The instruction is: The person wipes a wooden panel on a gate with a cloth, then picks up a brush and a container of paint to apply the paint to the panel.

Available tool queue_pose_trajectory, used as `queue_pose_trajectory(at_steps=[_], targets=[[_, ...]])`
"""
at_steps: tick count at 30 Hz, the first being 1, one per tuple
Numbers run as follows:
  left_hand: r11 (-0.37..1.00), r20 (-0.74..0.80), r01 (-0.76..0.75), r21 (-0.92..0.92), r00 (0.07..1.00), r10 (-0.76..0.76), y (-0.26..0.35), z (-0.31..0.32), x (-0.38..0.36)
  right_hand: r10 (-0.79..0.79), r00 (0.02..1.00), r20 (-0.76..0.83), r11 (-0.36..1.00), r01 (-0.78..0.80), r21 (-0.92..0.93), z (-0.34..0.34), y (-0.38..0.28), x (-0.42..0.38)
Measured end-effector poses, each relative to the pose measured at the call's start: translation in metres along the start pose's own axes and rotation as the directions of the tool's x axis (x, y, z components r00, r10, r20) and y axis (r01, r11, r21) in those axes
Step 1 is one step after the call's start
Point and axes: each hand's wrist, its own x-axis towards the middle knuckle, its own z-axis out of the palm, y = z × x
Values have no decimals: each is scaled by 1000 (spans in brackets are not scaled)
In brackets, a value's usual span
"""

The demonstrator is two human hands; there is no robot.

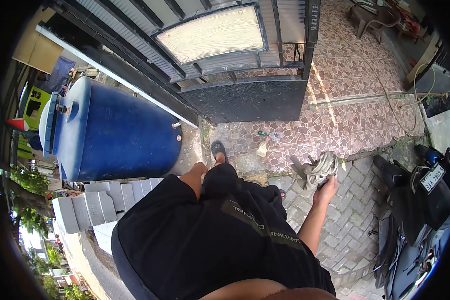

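Observation:
My right hand [326, 189] grips a bunched grey-beige cloth [319, 170], held out to the right above the paving. Loose folds hang from the cloth, and one strip sticks out on its left side. My left hand [201, 169] hangs low beside my left leg, near the blue water tank [125, 132]. Its fingers are too small and partly hidden to make out. Ahead of my sandalled foot [218, 149], a small green-and-red item with clear plastic [270, 135] lies on the tiles, with a beige scrap [263, 148] close to it.
A black metal gate [245, 97] with a pale panel stands in front of me. Parked motorbikes [415, 200] stand on the right. A hose [414, 117] trails over the patterned tiles [355, 75] toward a brown chair [372, 17]. Grey blocks [97, 205] sit at left.

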Motion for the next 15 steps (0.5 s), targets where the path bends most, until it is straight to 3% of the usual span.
queue_pose_trajectory(at_steps=[1, 2, 4, 5, 12, 13, 15], targets=[[995, 92, 32, 91, 995, -40, -29, 16, 12, -16, 1000, -21, 998, 17, 54, 8, -4, -4], [994, 85, 44, 98, 995, -52, -49, 29, 1, -30, 999, -40, 993, 34, 109, 9, -7, -4], [999, 328, 25, 46, 944, -39, -60, 45, -18, 5, 999, -43, 996, -1, 84, -3, -1, 6], [999, 335, 27, 39, 942, -39, -60, 49, -22, 12, 998, -59, 998, -8, 66, -8, 2, 10], [916, 24, 214, -339, 975, -219, -36, 106, 14, 49, 997, -59, 995, -43, 91, 13, -5, 17], [969, -42, 131, -212, 989, -143, -21, 66, -23, 40, 996, -82, 997, -34, 66, 14, -5, 20], [942, -233, 66, -329, 961, -149, -1, 19, -64, 36, 999, -11, 998, -36, 50, 19, -5, 18]])
